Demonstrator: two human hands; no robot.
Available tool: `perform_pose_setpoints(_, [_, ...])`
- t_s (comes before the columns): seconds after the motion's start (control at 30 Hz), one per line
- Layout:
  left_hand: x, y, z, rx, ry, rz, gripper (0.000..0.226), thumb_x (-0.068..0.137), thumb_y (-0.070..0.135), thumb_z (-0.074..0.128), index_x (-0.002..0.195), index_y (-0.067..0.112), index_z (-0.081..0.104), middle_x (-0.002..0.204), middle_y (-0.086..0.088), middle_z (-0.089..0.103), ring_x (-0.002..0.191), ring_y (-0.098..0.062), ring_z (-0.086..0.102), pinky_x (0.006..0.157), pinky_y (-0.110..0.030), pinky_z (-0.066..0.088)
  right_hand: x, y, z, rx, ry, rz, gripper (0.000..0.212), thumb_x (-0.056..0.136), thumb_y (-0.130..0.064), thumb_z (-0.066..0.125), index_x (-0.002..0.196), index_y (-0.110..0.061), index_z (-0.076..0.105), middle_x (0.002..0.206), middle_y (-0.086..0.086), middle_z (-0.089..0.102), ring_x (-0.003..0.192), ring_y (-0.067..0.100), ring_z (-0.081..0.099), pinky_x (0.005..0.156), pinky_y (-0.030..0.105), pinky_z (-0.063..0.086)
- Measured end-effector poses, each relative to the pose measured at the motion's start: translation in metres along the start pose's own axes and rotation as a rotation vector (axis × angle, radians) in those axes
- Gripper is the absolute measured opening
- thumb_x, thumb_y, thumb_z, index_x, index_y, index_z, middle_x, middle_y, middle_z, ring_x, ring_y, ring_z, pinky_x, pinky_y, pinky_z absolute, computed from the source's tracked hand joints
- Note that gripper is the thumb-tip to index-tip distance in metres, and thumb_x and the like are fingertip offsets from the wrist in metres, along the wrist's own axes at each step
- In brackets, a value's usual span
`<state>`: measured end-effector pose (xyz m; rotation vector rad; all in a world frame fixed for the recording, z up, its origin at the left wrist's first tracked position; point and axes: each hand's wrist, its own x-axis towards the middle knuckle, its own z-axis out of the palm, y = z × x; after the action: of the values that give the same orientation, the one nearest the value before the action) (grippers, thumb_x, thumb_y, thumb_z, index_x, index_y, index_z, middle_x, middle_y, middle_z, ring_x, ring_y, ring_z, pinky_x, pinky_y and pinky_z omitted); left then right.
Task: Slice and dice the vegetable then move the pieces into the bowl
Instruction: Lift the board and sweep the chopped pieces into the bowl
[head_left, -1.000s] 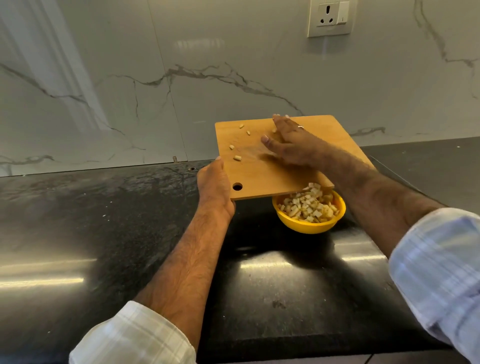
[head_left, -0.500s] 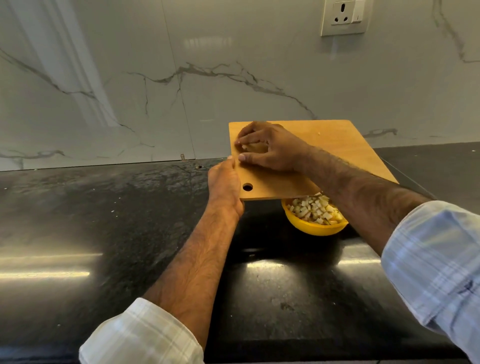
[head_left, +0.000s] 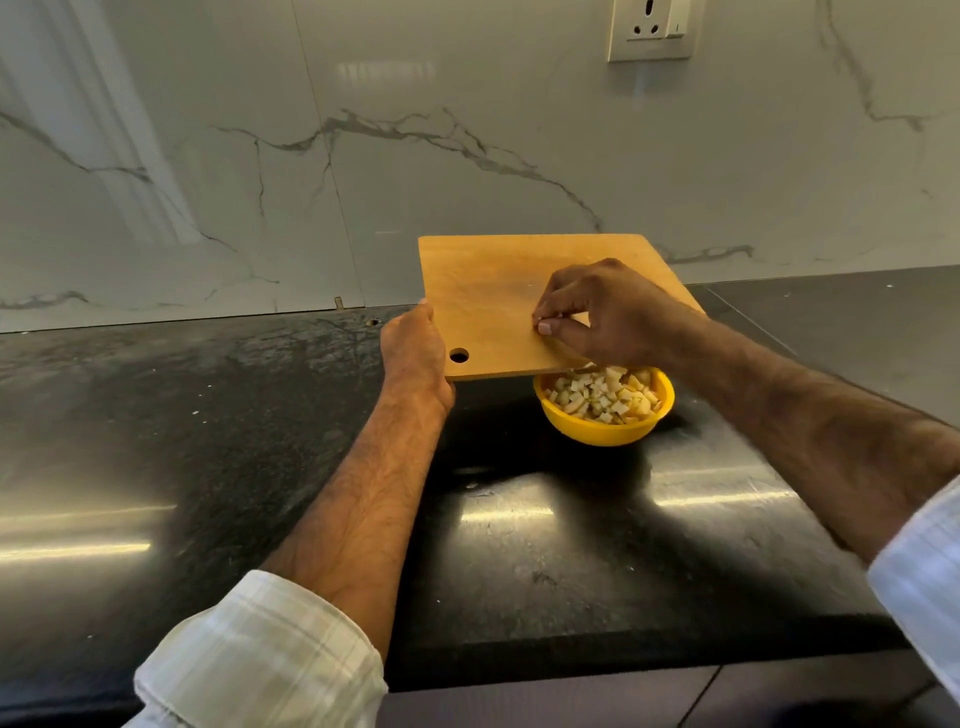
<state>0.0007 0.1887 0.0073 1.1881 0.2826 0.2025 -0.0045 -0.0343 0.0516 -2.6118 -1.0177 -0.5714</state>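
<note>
My left hand grips the left edge of a wooden cutting board, held tilted above the counter with its near edge over a yellow bowl. The bowl holds a heap of pale diced vegetable pieces. My right hand lies on the board's near right part with fingers curled, and small pale pieces show pinched at its fingertips. The board's surface is otherwise bare, with a round hole near its lower left corner.
A glossy black stone counter spreads around the bowl, with its front edge near me. A white marble backsplash stands behind, carrying a wall socket at the upper right.
My right hand has swept from the board's upper left down to its near right edge above the bowl. The loose pieces seen earlier on the board are gone from its surface.
</note>
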Motion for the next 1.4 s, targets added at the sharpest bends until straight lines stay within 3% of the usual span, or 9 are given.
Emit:
perform_pose_setpoints(0.27, [0.003, 0.005, -0.007, -0.015, 0.073, 0.030, 0.015, 0.100, 0.033, 0.056, 0.099, 0.022, 0.067, 0.102, -0.005, 0.068, 0.105, -0.030, 0.071, 0.104, -0.059, 0.054, -0.049, -0.003, -0.003, -0.040, 0.027, -0.002, 0.022, 0.094, -0.013, 0.063, 0.106, -0.017, 0.081, 0.107, -0.004, 0.074, 0.092, 0.019, 0.070, 0.077, 0.042, 0.057])
perform_pose_setpoints(0.4, [0.003, 0.007, -0.009, -0.031, 0.060, 0.018, 0.013, 0.102, 0.030, 0.055, 0.096, 0.023, 0.064, 0.104, -0.007, 0.069, 0.101, -0.027, 0.068, 0.106, -0.059, 0.052, -0.064, -0.007, -0.009, -0.017, 0.066, -0.012, 0.022, 0.093, -0.008, 0.064, 0.105, -0.013, 0.081, 0.104, -0.003, 0.076, 0.091, 0.015, 0.071, 0.075, 0.039, 0.058])
perform_pose_setpoints(0.53, [0.002, 0.007, -0.009, -0.043, 0.039, 0.030, 0.014, 0.104, 0.027, 0.052, 0.094, 0.024, 0.061, 0.101, -0.006, 0.065, 0.096, -0.027, 0.066, 0.096, -0.049, 0.057, -0.061, 0.000, -0.014, 0.084, 0.312, 0.054, 0.018, 0.092, -0.001, 0.070, 0.100, -0.011, 0.082, 0.098, -0.003, 0.076, 0.087, 0.010, 0.071, 0.074, 0.035, 0.058])
perform_pose_setpoints(0.67, [0.001, 0.006, -0.009, -0.039, 0.018, 0.038, 0.015, 0.104, 0.030, 0.054, 0.100, 0.023, 0.067, 0.103, -0.007, 0.072, 0.106, -0.032, 0.074, 0.095, -0.051, 0.058, -0.031, 0.022, -0.002, 0.103, 0.264, 0.254, 0.027, 0.096, -0.022, 0.069, 0.123, -0.021, 0.073, 0.124, -0.005, 0.064, 0.108, 0.018, 0.063, 0.089, 0.038, 0.055])
perform_pose_setpoints(0.77, [0.000, 0.005, -0.008, -0.034, -0.041, 0.057, 0.019, 0.105, 0.025, 0.053, 0.094, 0.022, 0.068, 0.097, -0.007, 0.071, 0.090, -0.029, 0.072, 0.082, -0.049, 0.060, -0.005, 0.043, 0.005, 0.065, 0.135, 0.395, 0.046, 0.102, -0.035, 0.061, 0.147, -0.027, 0.053, 0.152, -0.003, 0.044, 0.142, 0.023, 0.042, 0.118, 0.042, 0.037])
perform_pose_setpoints(0.87, [0.000, 0.005, -0.007, -0.021, -0.069, 0.078, 0.022, 0.105, 0.022, 0.052, 0.089, 0.021, 0.068, 0.093, -0.008, 0.069, 0.086, -0.029, 0.068, 0.075, -0.048, 0.057, 0.021, 0.058, 0.000, 0.059, 0.058, 0.508, 0.053, 0.108, -0.034, 0.052, 0.158, -0.025, 0.041, 0.167, 0.000, 0.028, 0.153, 0.025, 0.026, 0.124, 0.041, 0.022])
perform_pose_setpoints(1.0, [0.005, 0.006, -0.007, -0.009, -0.071, 0.092, 0.021, 0.106, 0.025, 0.052, 0.098, 0.017, 0.069, 0.094, -0.008, 0.069, 0.086, -0.028, 0.069, 0.073, -0.046, 0.058, 0.044, 0.070, -0.008, -0.070, -0.043, 0.469, 0.041, 0.108, -0.019, 0.044, 0.147, -0.020, 0.056, 0.152, 0.002, 0.048, 0.142, 0.027, 0.041, 0.117, 0.043, 0.034])
perform_pose_setpoints(1.17, [0.007, 0.005, -0.005, -0.049, 0.002, 0.068, 0.019, 0.108, 0.024, 0.052, 0.094, 0.020, 0.064, 0.094, -0.005, 0.067, 0.085, -0.024, 0.066, 0.071, -0.043, 0.055, 0.021, 0.062, -0.011, -0.230, -0.127, 0.394, 0.042, 0.097, -0.009, 0.051, 0.132, -0.024, 0.070, 0.137, -0.003, 0.063, 0.128, 0.024, 0.053, 0.110, 0.048, 0.047])
perform_pose_setpoints(1.4, [0.009, 0.004, -0.008, -0.087, 0.036, 0.043, 0.017, 0.106, 0.023, 0.054, 0.091, 0.023, 0.064, 0.093, -0.003, 0.067, 0.087, -0.023, 0.066, 0.074, -0.042, 0.055, -0.036, 0.017, -0.008, -0.246, -0.064, 0.297, 0.043, 0.089, -0.009, 0.048, 0.119, -0.018, 0.076, 0.124, 0.003, 0.069, 0.108, 0.032, 0.062, 0.095, 0.045, 0.053])
